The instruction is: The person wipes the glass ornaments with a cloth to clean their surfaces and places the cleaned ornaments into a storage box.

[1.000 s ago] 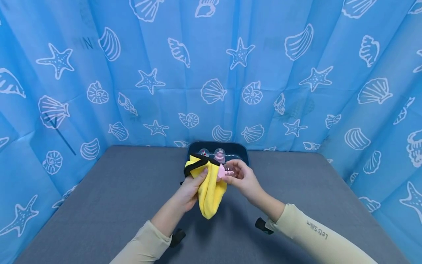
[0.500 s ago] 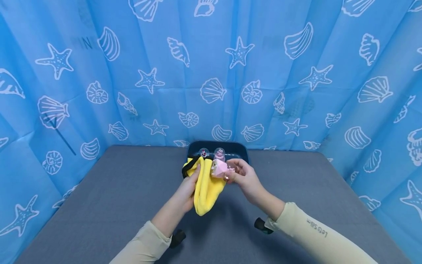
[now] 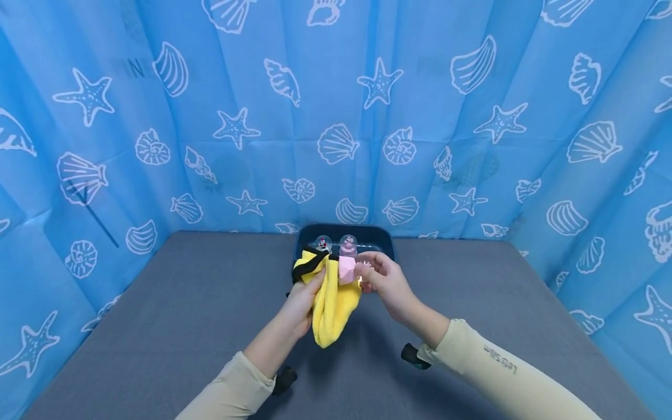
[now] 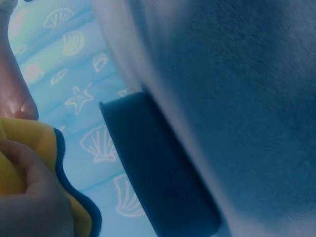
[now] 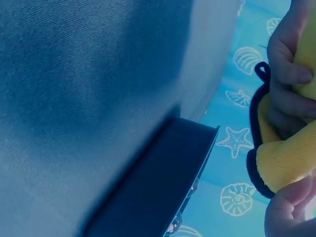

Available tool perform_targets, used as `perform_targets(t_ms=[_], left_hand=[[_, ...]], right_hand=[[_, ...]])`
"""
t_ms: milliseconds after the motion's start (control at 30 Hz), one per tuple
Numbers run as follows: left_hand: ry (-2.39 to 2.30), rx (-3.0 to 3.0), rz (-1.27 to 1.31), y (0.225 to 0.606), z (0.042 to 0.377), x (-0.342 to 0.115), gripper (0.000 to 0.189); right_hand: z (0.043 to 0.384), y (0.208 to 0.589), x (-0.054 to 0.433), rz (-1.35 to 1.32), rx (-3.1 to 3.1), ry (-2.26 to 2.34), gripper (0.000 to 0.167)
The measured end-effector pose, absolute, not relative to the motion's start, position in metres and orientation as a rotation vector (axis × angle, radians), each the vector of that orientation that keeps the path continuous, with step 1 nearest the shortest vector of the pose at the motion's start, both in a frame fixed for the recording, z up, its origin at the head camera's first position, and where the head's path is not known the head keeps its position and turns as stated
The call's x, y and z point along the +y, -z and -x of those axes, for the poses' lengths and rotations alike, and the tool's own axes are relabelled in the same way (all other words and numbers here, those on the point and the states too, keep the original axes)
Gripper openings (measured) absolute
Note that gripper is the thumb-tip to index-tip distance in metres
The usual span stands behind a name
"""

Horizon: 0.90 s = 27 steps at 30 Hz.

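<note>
My left hand (image 3: 299, 303) grips a yellow cloth (image 3: 331, 321) with black edging, folded and hanging below the fingers. Against the cloth's right side sits a small snow globe with a pink faceted base (image 3: 346, 270). The fingers of my right hand (image 3: 387, 286) hold it by the clear dome end, which they partly cover. In the left wrist view, the left hand (image 4: 37, 197) bunches the cloth (image 4: 32, 131). Low in the right wrist view, the right hand (image 5: 291, 210) is at the cloth's fold (image 5: 286, 160); the globe is hidden there.
Behind the hands, a dark blue tray (image 3: 379, 234) stands at the table's far edge. Two more snow globes are in it, one with a red-and-dark figure (image 3: 322, 244) and one pink (image 3: 348, 245). A blue shell-patterned curtain (image 3: 336, 116) surrounds the grey table (image 3: 226, 280).
The pink base was tucked into the cloth, came out with a small figure facing left, then turned so a ridged side shows. The left hand has shifted the cloth slightly around it.
</note>
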State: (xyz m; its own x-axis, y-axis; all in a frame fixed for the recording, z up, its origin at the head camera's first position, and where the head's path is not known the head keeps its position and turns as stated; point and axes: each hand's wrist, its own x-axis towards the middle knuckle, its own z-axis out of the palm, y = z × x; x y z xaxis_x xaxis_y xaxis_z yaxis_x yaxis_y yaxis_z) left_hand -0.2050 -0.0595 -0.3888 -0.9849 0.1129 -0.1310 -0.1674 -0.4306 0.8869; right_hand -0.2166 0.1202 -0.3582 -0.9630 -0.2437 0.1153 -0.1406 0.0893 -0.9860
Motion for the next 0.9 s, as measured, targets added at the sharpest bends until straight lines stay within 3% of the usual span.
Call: perform_targets(t_ms=[233,533,800,900], left_hand=[[-2.551,1.416,0.214,0.392,0.208,-0.071,0.053],[-2.644,1.216,-0.016,0.388,0.207,-0.095,0.027],[-2.559,0.671,-0.286,0.384,0.202,-0.115,0.049],[-2.563,0.495,-0.357,0.382,0.2,-0.118,0.053]], right_hand=[[0.224,0.352,0.122,0.303,2.093,2.133,0.046],[0.242,0.337,0.137,0.238,1.995,2.121,0.053],[0.271,0.322,0.156,0.149,2.186,2.022,0.045],[0.283,0.32,0.161,0.083,2.282,1.93,0.049]])
